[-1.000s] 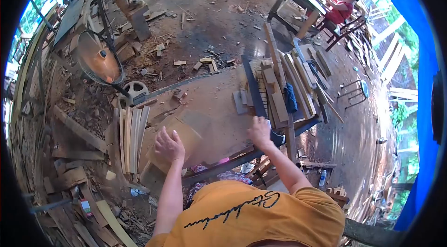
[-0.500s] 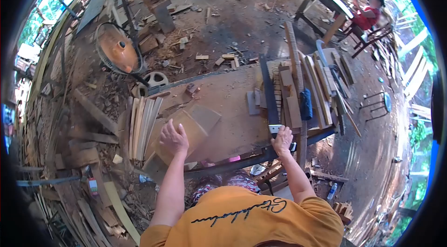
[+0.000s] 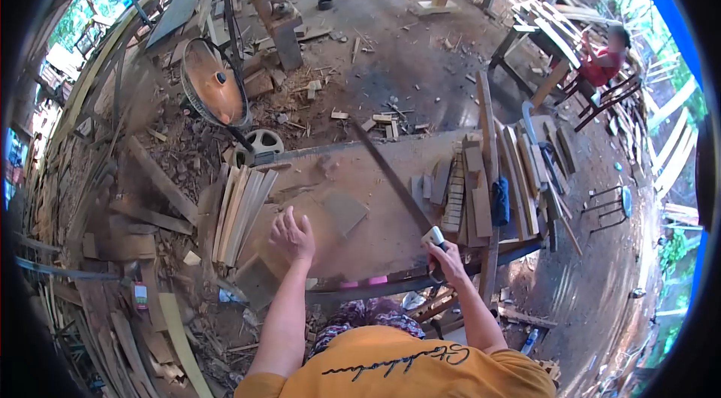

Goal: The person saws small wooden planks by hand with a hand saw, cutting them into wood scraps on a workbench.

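Observation:
My right hand (image 3: 448, 261) is closed around the handle of a handsaw (image 3: 393, 179). The saw's long dark blade slants away to the left over the workbench (image 3: 375, 244), its tip overlapping the far edge in this view. My left hand (image 3: 293, 238) is at the bench's left half, palm down and empty, fingers loosely apart. Just right of it a thin square panel (image 3: 346, 212) lies on the bench top. Another flat panel (image 3: 257, 282) sticks out at the near left corner, partly behind my left forearm.
Wood strips (image 3: 244, 210) lean along the bench's left end. Boards and blocks (image 3: 475, 199) crowd its right end, with a blue cloth (image 3: 500, 201) among them. Beyond stand a round fan (image 3: 215, 82) and a stool (image 3: 620, 203). A person (image 3: 604, 64) sits at the far right. Scraps litter the floor.
The saw has been lifted from beside the wood blocks, its blade swinging left across the bench. My right hand has lowered slightly. My left hand has shifted a little, and the camera view has moved.

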Action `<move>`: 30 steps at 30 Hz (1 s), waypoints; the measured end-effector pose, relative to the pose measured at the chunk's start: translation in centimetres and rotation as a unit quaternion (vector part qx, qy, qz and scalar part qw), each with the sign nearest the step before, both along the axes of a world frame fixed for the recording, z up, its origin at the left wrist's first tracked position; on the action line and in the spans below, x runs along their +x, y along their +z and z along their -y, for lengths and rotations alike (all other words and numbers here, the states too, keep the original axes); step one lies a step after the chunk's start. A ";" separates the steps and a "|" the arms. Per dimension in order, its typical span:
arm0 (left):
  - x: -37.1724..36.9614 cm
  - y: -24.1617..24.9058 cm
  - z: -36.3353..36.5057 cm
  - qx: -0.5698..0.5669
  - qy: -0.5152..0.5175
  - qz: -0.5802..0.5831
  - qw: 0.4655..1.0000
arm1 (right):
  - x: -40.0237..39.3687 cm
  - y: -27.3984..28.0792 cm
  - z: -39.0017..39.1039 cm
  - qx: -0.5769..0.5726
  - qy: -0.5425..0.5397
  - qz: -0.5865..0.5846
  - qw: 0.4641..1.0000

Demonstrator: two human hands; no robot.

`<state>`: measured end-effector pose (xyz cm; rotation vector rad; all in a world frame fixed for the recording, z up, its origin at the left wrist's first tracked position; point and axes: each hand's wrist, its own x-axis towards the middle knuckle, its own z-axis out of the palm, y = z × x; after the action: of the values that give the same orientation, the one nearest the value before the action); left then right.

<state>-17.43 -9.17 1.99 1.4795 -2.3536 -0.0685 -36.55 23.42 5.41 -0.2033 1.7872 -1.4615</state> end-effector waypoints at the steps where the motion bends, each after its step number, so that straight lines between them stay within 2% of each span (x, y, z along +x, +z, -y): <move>1: -0.1 0.4 -0.1 0.021 0.008 0.008 1.000 | 0.1 0.8 0.7 0.003 0.007 -0.005 1.000; 3: 0.1 0.3 -0.2 0.012 0.008 -0.001 1.000 | -0.2 2.2 2.3 -0.078 0.035 0.126 0.988; 4: 0.2 0.4 -0.1 -0.003 -0.003 -0.008 1.000 | -0.5 2.5 2.7 -0.078 0.037 0.124 0.989; 6: 0.1 0.6 0.0 0.009 0.001 -0.008 1.000 | -1.3 3.5 3.5 -0.061 0.062 0.218 0.972; 8: 0.0 0.5 -0.1 0.019 0.012 -0.004 1.000 | -1.9 4.9 4.2 -0.050 0.077 0.210 0.973; 14: 0.2 -0.6 0.2 0.006 0.007 -0.018 1.000 | -3.7 4.7 5.2 0.029 0.098 0.261 0.960; 16: 0.3 -0.6 0.2 0.007 0.012 -0.026 1.000 | -3.5 5.0 5.0 0.042 0.085 0.274 0.957; 18: 0.4 -0.6 0.1 0.009 0.016 -0.031 0.999 | -3.2 5.4 3.8 0.017 0.044 0.351 0.935; 20: 0.4 -0.7 0.2 0.004 0.008 -0.037 0.999 | -2.2 5.7 1.6 0.028 0.035 0.344 0.938; 22: 0.3 -0.4 0.4 0.010 0.012 -0.038 0.999 | -1.1 6.0 -1.2 -0.001 -0.022 0.403 0.915; 25: 0.5 -0.4 0.1 0.024 0.013 -0.032 0.999 | 1.4 6.5 -5.9 -0.032 -0.059 0.373 0.926; 30: 0.4 -0.5 0.1 0.038 0.013 -0.023 0.999 | 4.8 4.8 -12.4 -0.107 -0.165 0.379 0.904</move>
<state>-17.00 -9.32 1.51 1.5274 -2.3188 -0.1857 -31.74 35.86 10.24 0.5264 1.0496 -1.6603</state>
